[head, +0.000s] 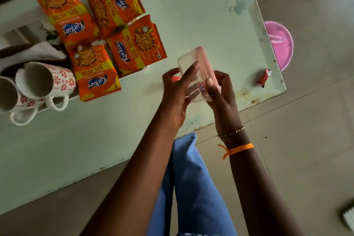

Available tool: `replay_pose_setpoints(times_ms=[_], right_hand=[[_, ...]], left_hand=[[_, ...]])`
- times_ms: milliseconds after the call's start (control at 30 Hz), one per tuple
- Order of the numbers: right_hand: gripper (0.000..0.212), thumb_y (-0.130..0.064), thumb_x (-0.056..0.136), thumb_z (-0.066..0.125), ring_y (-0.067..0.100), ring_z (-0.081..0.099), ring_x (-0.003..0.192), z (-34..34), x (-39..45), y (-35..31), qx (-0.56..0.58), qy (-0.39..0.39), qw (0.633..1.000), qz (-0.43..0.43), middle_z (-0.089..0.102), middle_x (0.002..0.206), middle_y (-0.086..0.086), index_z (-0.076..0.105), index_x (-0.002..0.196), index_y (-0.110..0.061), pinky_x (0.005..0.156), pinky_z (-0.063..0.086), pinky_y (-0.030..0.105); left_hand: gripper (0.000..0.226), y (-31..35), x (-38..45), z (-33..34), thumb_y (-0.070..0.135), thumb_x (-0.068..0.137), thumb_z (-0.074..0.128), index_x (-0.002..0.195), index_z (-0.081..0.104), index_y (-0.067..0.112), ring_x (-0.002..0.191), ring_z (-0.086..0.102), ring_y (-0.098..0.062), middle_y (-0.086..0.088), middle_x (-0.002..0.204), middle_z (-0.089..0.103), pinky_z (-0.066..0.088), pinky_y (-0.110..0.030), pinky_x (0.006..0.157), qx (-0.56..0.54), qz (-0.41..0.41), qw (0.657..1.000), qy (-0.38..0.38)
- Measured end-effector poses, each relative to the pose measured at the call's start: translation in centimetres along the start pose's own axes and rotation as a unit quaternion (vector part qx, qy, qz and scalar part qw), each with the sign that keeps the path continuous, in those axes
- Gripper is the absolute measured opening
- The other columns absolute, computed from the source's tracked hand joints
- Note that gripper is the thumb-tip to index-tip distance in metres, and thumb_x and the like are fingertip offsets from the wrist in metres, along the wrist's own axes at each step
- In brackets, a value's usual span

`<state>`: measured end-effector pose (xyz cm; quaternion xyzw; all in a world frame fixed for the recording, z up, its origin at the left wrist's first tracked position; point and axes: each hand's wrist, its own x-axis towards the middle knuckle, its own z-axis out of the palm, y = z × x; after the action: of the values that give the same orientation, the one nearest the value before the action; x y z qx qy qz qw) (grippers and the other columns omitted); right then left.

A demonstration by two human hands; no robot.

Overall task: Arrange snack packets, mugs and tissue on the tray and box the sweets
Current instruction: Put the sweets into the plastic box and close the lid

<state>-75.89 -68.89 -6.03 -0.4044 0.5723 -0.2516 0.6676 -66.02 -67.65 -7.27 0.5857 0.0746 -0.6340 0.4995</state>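
Four snack packets (107, 30), two mugs (38, 82) and a tissue (32, 53) already lay on the tray (134, 75). Both hands, left (177, 90) and right (220, 92), had a closed grip on the pink box (193, 57) above the table (191, 15). One sweet (264, 78) sat loose near the table's edge, apparently unboxed.

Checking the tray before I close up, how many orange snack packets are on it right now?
4: far left packet, far right packet, near left packet beside the mugs, near right packet. More could lie hidden beneath them.
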Motion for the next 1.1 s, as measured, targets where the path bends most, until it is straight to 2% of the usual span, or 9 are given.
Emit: replay_pose_setpoints(times_ms=[167, 267, 333, 433, 533, 733, 867, 1000, 1100], right_hand=[[0.027, -0.028, 0.091, 0.042, 0.011, 0.064, 0.084, 2.1, 0.2, -0.3, 0.004, -0.016, 1.000, -0.015, 0.063, 0.103, 0.003, 0.052, 0.116, -0.025, 0.074, 0.053, 0.032], [0.034, -0.029, 0.095, 0.040, 0.020, 0.057, 0.074, 2.1, 1.0, -0.2, 0.075, 0.077, 0.993, 0.047, 0.060, 0.085, 0.020, 0.060, 0.101, -0.001, 0.063, 0.048, 0.032], [0.032, -0.030, 0.096, 0.040, 0.018, 0.062, 0.071, 1.2, 1.8, 0.1, 0.111, 0.105, 0.985, 0.077, 0.065, 0.085, 0.016, 0.064, 0.086, -0.010, 0.058, 0.054, 0.032], [0.019, -0.018, 0.093, 0.049, 0.016, 0.057, 0.069, 0.2, 3.6, 0.9, 0.005, 0.182, 0.980, 0.075, 0.057, 0.071, 0.000, 0.064, 0.081, -0.016, 0.059, 0.054, 0.030], [0.024, -0.011, 0.088, 0.055, 0.022, 0.056, 0.084, -0.7, 6.1, 1.6, -0.078, 0.243, 0.963, 0.082, 0.059, 0.081, 0.007, 0.062, 0.109, -0.003, 0.080, 0.055, 0.045], [0.046, -0.011, 0.078, 0.061, 0.033, 0.046, 0.117, -0.2, 6.7, 2.4, -0.381, 0.262, 0.886, -0.032, 0.049, 0.129, 0.015, 0.050, 0.124, -0.010, 0.096, 0.026, 0.026], [0.046, -0.008, 0.076, 0.060, 0.034, 0.042, 0.115, 4.0, 5.8, 4.2, -0.476, 0.072, 0.855, -0.193, 0.050, 0.127, 0.014, 0.054, 0.121, -0.012, 0.093, 0.030, 0.030], [0.028, -0.015, 0.089, 0.048, 0.032, 0.043, 0.112, 5.5, 6.5, 6.5, -0.613, -0.087, 0.762, -0.191, 0.051, 0.126, 0.010, 0.054, 0.117, -0.015, 0.084, 0.038, 0.036], [0.022, -0.008, 0.089, 0.047, 0.034, 0.051, 0.104, 5.0, 6.9, 6.2, -0.533, -0.060, 0.833, -0.136, 0.059, 0.112, 0.015, 0.057, 0.109, -0.009, 0.079, 0.040, 0.036]], left_hand=[[0.053, 0.6, -0.7, -1.7, 0.029, 0.077, 0.071, 0.121, 0.047, 0.011, 0.100, 0.066, -0.031, -0.019, 0.119, 0.062, 0.056, -0.048, 0.084, 0.026, 0.020, 0.998, 0.046], [0.060, 1.7, -0.8, -3.0, 0.036, 0.076, 0.071, 0.124, 0.049, 0.010, 0.097, 0.065, -0.031, -0.023, 0.118, 0.062, 0.052, -0.050, 0.088, 0.042, 0.022, 0.998, 0.032], [0.068, 2.2, -1.0, -4.0, 0.043, 0.071, 0.066, 0.129, 0.048, 0.011, 0.101, 0.061, -0.031, -0.025, 0.122, 0.059, 0.048, -0.051, 0.093, 0.036, 0.009, 0.999, -0.009], [0.051, 1.8, -1.3, -6.1, 0.045, 0.077, 0.061, 0.120, 0.060, 0.019, 0.089, 0.066, -0.021, -0.011, 0.103, 0.068, 0.056, -0.032, 0.073, 0.024, 0.018, 0.999, -0.044], [0.030, 0.8, -1.8, -8.2, 0.043, 0.089, 0.044, 0.093, 0.072, 0.031, 0.083, 0.068, -0.015, 0.001, 0.090, 0.073, 0.054, -0.027, 0.071, -0.012, 0.019, 0.999, -0.031], [0.054, -0.1, -2.6, -10.6, 0.044, 0.087, 0.046, 0.131, 0.046, 0.015, 0.102, 0.061, -0.024, -0.004, 0.107, 0.062, 0.051, -0.040, 0.086, -0.069, -0.003, 0.995, 0.065], [0.057, 0.0, -2.2, -10.7, 0.044, 0.094, 0.038, 0.141, 0.035, 0.012, 0.100, 0.059, -0.020, -0.004, 0.105, 0.061, 0.049, -0.037, 0.085, -0.084, 0.007, 0.993, 0.081], [0.055, 0.4, -1.6, -10.1, 0.043, 0.095, 0.035, 0.141, 0.035, 0.013, 0.103, 0.057, -0.023, -0.007, 0.113, 0.058, 0.045, -0.038, 0.088, -0.071, 0.008, 0.994, 0.077], [0.054, 0.4, -1.1, -9.4, 0.043, 0.095, 0.035, 0.140, 0.036, 0.013, 0.103, 0.057, -0.023, -0.007, 0.112, 0.060, 0.043, -0.039, 0.090, -0.066, 0.004, 0.995, 0.078]])
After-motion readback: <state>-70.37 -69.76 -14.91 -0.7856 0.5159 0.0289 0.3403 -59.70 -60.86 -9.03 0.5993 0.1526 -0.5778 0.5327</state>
